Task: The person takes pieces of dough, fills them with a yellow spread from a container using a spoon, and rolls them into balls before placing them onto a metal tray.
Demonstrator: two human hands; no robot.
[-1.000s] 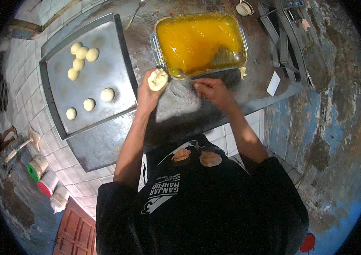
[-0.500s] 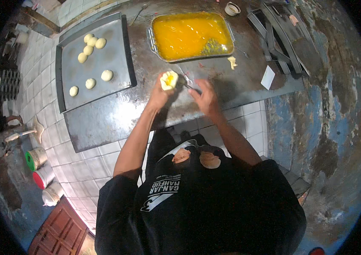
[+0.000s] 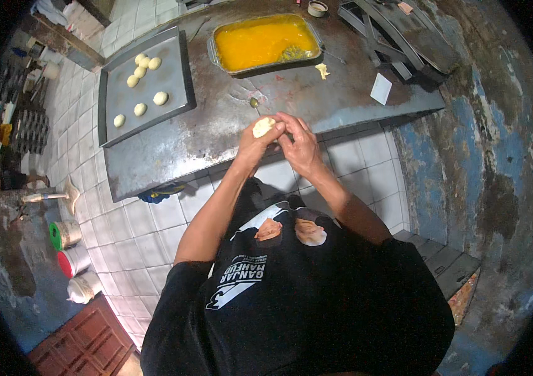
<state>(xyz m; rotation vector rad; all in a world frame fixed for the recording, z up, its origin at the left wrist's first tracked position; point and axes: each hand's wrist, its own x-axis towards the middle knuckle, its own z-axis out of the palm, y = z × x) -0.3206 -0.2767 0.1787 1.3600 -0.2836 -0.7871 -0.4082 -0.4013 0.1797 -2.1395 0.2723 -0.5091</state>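
Note:
A pale piece of dough (image 3: pixel 264 127) sits in my left hand (image 3: pixel 251 148), whose fingers are closed around it at the table's near edge. My right hand (image 3: pixel 300 145) meets it from the right, fingertips and thumb pinching the dough's edge. No yellow filling shows on the dough now. Just beyond my hands a spoon (image 3: pixel 254 102) lies on the table, its handle running toward my fingers. Farther back stands a glass dish (image 3: pixel 212 49) of yellow-orange filling, scooped out at its right front corner.
A dark metal tray (image 3: pixel 175 81) with several round dough balls (image 3: pixel 160 98) is at the left. On the right lie a dough scrap (image 3: pixel 322 70), a white card (image 3: pixel 380 88) and stacked metal pans (image 3: pixel 398 50). A small cup (image 3: pixel 317 8) stands at the back.
My right hand has let go of the spoon, which now lies on the table, and has come to the dough. The dough's opening, with yellow filling inside, no longer shows. The view has shifted.

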